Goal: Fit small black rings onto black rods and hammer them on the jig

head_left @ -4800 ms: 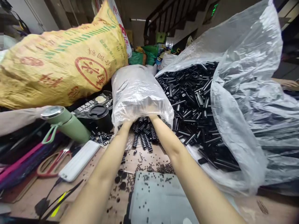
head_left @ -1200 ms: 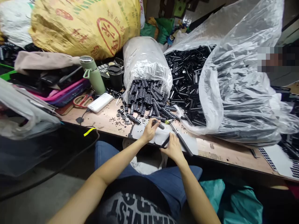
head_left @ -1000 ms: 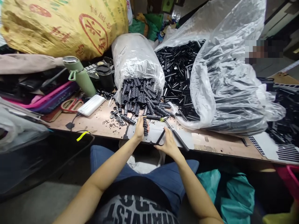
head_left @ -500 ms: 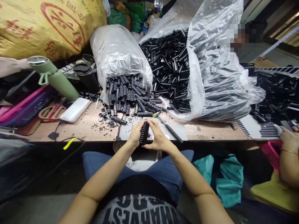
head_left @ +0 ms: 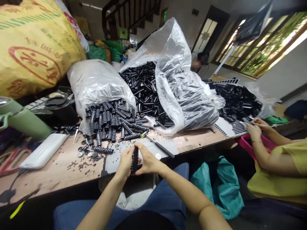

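Note:
My left hand [head_left: 125,162] and my right hand [head_left: 150,160] are both closed around a black roller with small white squares [head_left: 134,160], held upright at the table's front edge. My left fingers grip its left side, and my right thumb and fingers press its top and lower end. Just beyond lies a tool with a black handle [head_left: 163,149] and a yellowish tip, on a pale sheet [head_left: 115,159]. Several similar black-and-white rollers [head_left: 107,119] spill from a clear plastic bag [head_left: 96,76]. Small discs [head_left: 88,153] and tiny dark bits [head_left: 82,166] lie left of my hands.
A large open plastic bag [head_left: 174,64] holds black tubes [head_left: 144,86]. At left are a green flask [head_left: 26,118], a dark cup [head_left: 59,108], a white power bank [head_left: 44,150] and scissors [head_left: 11,159]. A co-worker in yellow [head_left: 271,179] handles dark parts at right, above a pink basket [head_left: 249,145].
My view has tilted up and turned right, bringing stairs, windows and more of the co-worker into sight. Both hands still hold the roller, now showing more of its dark side.

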